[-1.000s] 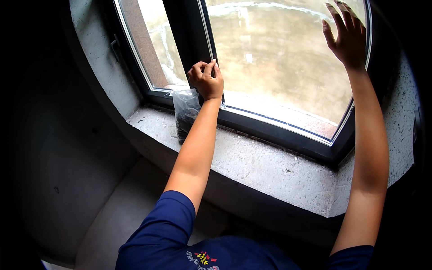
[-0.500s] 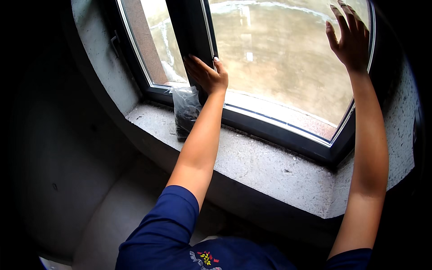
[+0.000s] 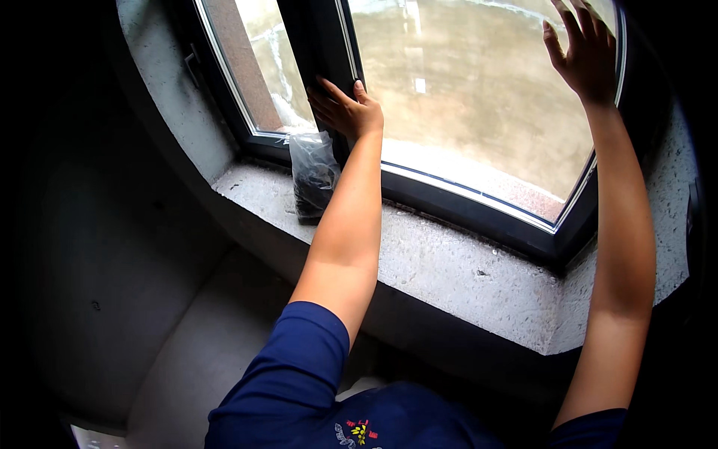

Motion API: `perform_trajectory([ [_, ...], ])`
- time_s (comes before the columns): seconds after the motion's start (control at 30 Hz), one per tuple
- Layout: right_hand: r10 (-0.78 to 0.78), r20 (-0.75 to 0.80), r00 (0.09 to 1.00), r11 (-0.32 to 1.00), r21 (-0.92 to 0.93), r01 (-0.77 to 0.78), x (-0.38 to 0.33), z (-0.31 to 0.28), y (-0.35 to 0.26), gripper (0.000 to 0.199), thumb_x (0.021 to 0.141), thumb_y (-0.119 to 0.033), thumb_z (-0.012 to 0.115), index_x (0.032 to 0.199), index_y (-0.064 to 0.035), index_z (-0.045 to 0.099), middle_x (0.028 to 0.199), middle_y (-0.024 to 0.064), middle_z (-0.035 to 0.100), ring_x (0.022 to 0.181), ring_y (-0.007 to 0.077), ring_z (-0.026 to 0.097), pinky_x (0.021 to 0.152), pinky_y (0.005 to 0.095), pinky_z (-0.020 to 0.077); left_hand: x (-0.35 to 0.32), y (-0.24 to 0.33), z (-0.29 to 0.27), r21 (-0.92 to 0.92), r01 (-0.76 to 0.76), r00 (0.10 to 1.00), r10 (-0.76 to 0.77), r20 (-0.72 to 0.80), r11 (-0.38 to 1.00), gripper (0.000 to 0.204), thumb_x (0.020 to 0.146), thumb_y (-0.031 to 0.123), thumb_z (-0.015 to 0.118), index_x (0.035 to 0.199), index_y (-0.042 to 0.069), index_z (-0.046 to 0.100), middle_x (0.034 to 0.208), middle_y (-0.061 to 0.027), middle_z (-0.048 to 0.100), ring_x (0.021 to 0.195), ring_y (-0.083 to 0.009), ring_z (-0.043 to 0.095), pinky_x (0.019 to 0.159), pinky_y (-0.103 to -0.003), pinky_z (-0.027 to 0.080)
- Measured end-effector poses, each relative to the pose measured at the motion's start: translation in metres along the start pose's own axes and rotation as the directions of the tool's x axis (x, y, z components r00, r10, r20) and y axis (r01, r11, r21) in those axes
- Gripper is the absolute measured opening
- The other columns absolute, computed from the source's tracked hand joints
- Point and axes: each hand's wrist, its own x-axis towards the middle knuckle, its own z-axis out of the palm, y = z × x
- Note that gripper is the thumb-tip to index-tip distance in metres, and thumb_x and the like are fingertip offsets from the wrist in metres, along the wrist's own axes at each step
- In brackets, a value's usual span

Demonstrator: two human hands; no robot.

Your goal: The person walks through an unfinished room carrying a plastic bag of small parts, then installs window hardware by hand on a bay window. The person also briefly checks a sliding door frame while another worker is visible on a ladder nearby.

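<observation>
The window [image 3: 464, 206] stands along the back edge of the rough grey sill [image 3: 464, 262], its dark bottom rail running toward the sill's right corner. The left hand [image 3: 348, 112] is spread on the dark upright bar [image 3: 318, 37], fingers laid toward its left side and the thumb set apart, by the edge of the large pane [image 3: 479, 97]. It pinches nothing visible. The right hand [image 3: 589, 67] has its fingers fanned over that pane near its right side; whether the palm presses the glass or sits just off it, I cannot tell. Near the sill's left end, a clear plastic bag [image 3: 314, 161] with dark contents stands upright beside the left forearm.

As a judgement, the window should feel heavy and stiff, with little give in the bar. The glass is likely smooth, slippery under a flat palm, and breakable if knocked, so the firmer hold is on the dark frame at the sides rather than mid-pane. The bag looks soft and light, best taken by its gathered top.
</observation>
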Motion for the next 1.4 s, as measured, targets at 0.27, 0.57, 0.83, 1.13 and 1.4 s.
perform_trajectory([
  [0.27, 0.03, -0.051, 0.998, 0.996, 0.086, -0.026, 0.003, -0.001, 0.0, 0.045, 0.084, -0.022, 0.065, 0.124, -0.0046, 0.056, 0.137, 0.0197, 0.049, 0.13, 0.0381, 0.046, 0.105, 0.0517, 0.039, 0.002, 0.016, 0.011, 0.061, 0.115, 0.992, -0.112, -0.061, 0.991, 0.073, 0.098, 0.036, 0.055, 0.158, 0.011, 0.022, 0.161, -0.0254, 0.019, 0.149, -0.0451, 0.02, 0.118, -0.061, 0.018],
  [0.57, 0.019, -0.035, 0.999, 0.992, 0.129, -0.015, 0.002, 0.0, 0.004, 0.045, 0.083, -0.022, 0.065, 0.123, -0.0043, 0.056, 0.134, 0.0206, 0.05, 0.128, 0.0382, 0.047, 0.103, 0.0526, 0.04, 0.002, 0.002, -0.002, 0.0, 0.033, 0.996, -0.032, 0.089, 0.999, 0.076, 0.098, 0.036, 0.054, 0.159, 0.011, 0.017, 0.16, -0.0301, 0.016, 0.148, -0.047, 0.018, 0.119, -0.058, 0.017],
  [0.83, 0.028, -0.053, 0.998, 0.986, 0.163, -0.019, 0.002, -0.001, 0.005, 0.045, 0.082, -0.022, 0.066, 0.123, -0.0047, 0.056, 0.136, 0.0193, 0.051, 0.129, 0.0378, 0.047, 0.104, 0.0526, 0.0404, 0.009, 0.006, -0.01, 0.089, 0.022, 0.976, -0.041, 0.212, 0.996, 0.082, 0.099, 0.029, 0.051, 0.159, 0.003, 0.001, 0.162, -0.0316, 0.004, 0.151, -0.0467, 0.007, 0.122, -0.056, 0.009],
  [1.13, 0.04, -0.023, 0.999, 0.988, 0.147, -0.037, 0.002, 0.0, 0.005, 0.046, 0.083, -0.023, 0.066, 0.124, -0.0044, 0.057, 0.136, 0.0194, 0.052, 0.129, 0.0378, 0.047, 0.104, 0.0523, 0.0403, 0.007, 0.001, -0.017, 0.095, -0.035, 0.964, 0.009, 0.264, 0.995, 0.083, 0.098, 0.027, 0.053, 0.158, 0.0, 0.002, 0.16, -0.0348, 0.004, 0.149, -0.0501, 0.011, 0.122, -0.056, 0.013],
  [1.4, 0.05, -0.057, 0.997, 0.993, 0.112, -0.043, -0.003, 0.018, 0.012, 0.047, 0.09, -0.037, 0.063, 0.133, -0.0176, 0.06, 0.14, 0.0054, 0.054, 0.132, 0.0244, 0.048, 0.102, 0.0416, 0.0398, 0.007, -0.008, -0.022, 0.071, -0.112, 0.959, 0.089, 0.268, 0.991, 0.081, 0.096, 0.029, 0.055, 0.155, -0.005, 0.01, 0.156, -0.0399, 0.013, 0.146, -0.0535, 0.018, 0.122, -0.053, 0.018],
])
